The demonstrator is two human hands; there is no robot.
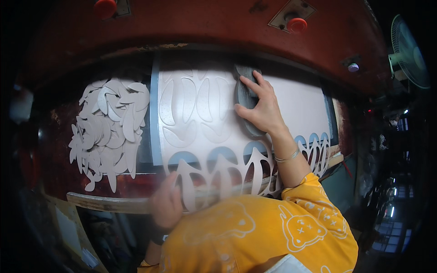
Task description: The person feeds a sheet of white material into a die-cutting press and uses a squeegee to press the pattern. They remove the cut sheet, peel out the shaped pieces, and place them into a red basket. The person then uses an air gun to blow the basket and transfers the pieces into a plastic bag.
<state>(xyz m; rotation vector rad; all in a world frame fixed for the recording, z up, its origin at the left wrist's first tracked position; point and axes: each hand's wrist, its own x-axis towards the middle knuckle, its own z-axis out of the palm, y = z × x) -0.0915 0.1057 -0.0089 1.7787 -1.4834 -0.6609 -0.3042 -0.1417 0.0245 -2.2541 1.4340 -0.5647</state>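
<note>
My right hand [263,105] reaches across a pale sheet [296,98] with its fingers and thumb around a dark curved cutting die [243,93], which rests on the sheet. Left of the die, curved outlines are cut into the sheet, their pieces still lying in place. Along the near side hangs a lattice of cut-out waste [217,170] from the sheet, drooping over the table edge toward me. My left hand [167,202] is at the left end of this waste, smeared by motion. Whether its fingers grip the edge cannot be made out.
A heap of cut pale pieces [111,125] lies on the left. Beneath the sheet shows a blue-grey board [155,136]. The red machine body [205,27] spans the far side, carrying red knobs [297,25]. A wooden rail [109,203] edges the table; a fan [409,52] stands far right.
</note>
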